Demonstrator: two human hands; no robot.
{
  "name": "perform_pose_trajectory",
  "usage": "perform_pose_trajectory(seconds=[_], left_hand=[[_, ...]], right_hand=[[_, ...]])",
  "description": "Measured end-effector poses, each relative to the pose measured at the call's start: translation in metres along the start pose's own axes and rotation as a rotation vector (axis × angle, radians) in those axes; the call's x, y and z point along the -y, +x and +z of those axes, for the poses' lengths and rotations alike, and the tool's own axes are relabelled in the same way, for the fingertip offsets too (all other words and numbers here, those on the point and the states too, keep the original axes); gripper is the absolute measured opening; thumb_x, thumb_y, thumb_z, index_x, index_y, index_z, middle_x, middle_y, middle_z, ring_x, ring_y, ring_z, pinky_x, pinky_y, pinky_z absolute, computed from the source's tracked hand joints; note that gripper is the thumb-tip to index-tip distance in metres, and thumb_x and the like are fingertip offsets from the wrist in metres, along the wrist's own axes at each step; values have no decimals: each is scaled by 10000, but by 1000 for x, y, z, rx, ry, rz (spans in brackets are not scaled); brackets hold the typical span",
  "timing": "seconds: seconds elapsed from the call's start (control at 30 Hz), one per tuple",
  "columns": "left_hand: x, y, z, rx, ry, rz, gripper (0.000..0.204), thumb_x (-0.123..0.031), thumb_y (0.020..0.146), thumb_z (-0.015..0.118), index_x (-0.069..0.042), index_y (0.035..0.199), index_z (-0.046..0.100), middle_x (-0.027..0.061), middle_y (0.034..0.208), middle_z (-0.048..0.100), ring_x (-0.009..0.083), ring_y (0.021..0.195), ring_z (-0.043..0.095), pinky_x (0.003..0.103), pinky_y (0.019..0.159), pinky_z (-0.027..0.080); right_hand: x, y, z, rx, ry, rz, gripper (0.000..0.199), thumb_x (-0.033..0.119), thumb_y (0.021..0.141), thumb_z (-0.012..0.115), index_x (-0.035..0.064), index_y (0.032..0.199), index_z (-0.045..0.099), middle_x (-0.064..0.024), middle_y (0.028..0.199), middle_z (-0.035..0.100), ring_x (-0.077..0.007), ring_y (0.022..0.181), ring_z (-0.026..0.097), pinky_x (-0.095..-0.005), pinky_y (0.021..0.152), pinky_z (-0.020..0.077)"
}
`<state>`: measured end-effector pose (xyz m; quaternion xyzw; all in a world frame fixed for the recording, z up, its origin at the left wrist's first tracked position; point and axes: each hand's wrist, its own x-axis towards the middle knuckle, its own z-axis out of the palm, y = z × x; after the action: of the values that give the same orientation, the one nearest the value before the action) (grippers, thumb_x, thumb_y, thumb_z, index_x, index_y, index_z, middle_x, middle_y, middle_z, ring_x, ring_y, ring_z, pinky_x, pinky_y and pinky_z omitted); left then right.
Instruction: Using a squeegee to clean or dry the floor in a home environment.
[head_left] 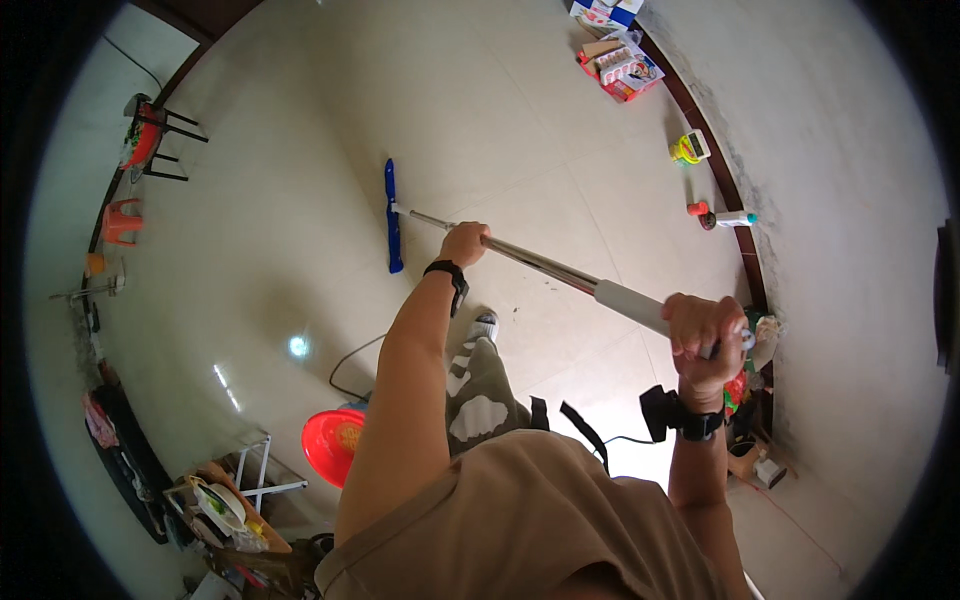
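A flat mop [550, 266] with a shiny metal pole slants across the view, and its narrow blue head [392, 230] lies on the pale tiled floor ahead of me. My left hand [466, 243] is closed around the lower part of the pole, its wrist in a black band. Farther up, to the right, my right hand [706, 335] wraps the end of the light grey grip [632, 304]. A black strap band circles that wrist too. My foot [485, 324] stands on the floor behind the mop head.
Along the right wall stand a yellow-green tub [686, 149], small bottles [734, 218] and packages [620, 68]. At left are a black-legged stand [165, 140] and an orange stool [121, 221]. A red basin [325, 447] is beside my left arm, near a cluttered crate [225, 505].
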<state>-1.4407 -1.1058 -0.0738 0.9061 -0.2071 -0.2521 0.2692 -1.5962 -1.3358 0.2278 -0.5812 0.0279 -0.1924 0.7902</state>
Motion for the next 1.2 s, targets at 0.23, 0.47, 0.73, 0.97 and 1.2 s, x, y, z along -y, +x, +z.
perform_pose_trajectory(seconds=[0.23,0.47,0.73,0.97,1.2], left_hand=[[-69,-36,69,80,23,232,134,-95,720,534,-115,828,611,86,839,616,267,884,562,385,746,453],[-159,-113,168,248,40,385,146,-84,728,509,-103,839,602,91,848,615,268,897,558,387,745,451],[-280,-252,313,341,-163,652,105,-71,705,500,-102,760,584,92,802,612,285,854,560,391,734,451],[-277,-278,275,16,-343,664,95,-40,688,505,-100,714,573,74,721,596,277,766,558,383,679,442],[-164,-216,148,-675,-548,309,67,-39,635,568,-67,576,555,115,597,559,314,610,542,380,568,428]], right_hand=[[55,-96,-40,-156,-109,-85,370,321,908,377,133,591,338,6,396,315,-127,338,310,-318,521,366],[120,-251,-86,-357,-210,-157,375,322,926,334,134,601,326,14,413,294,-119,355,292,-324,551,363],[224,-419,-98,-686,-251,-255,370,293,942,257,144,605,288,24,433,251,-86,372,207,-255,463,262],[236,-415,-81,-421,-290,-401,380,409,867,432,148,625,299,36,517,289,-94,446,269,-287,530,283],[177,-255,-17,158,-172,-263,434,427,897,315,162,554,345,20,437,376,-114,371,355,-293,457,298]])
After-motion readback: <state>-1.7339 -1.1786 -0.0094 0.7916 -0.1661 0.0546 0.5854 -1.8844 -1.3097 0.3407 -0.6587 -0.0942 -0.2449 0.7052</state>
